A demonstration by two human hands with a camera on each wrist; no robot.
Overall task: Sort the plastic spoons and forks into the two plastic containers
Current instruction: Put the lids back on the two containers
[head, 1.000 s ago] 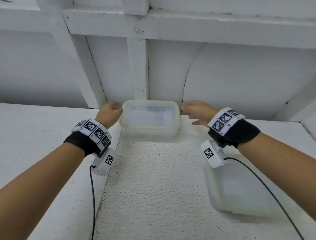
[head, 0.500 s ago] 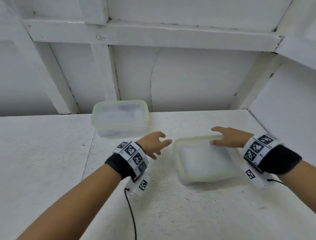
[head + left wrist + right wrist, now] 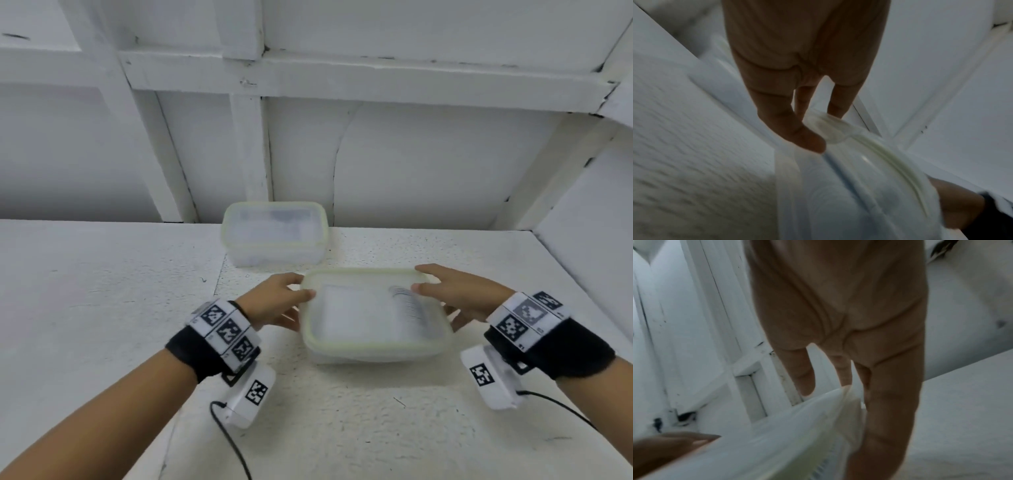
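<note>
Near container: translucent plastic, pale green rim seal, lidded, sits on white textured worktop, centre-right in head view. L hand at its left short end, thumb on top of lid edge, fingers down the side wall; grip is clasped on the container. L wrist view confirms: thumb tip presses on the lid corner by the rim. R hand at right short end, thumb over the lid, fingers wrapped along the side; also clasped on it. R wrist view: fingers run down beside the rim, blurred. Contents: faint ribbed stack under lid near R thumb; can't tell spoons vs forks.

Far container: same type, lidded, just behind near one, apart from it, close to white panelled wall. Contents hazy, unidentifiable.
</note>
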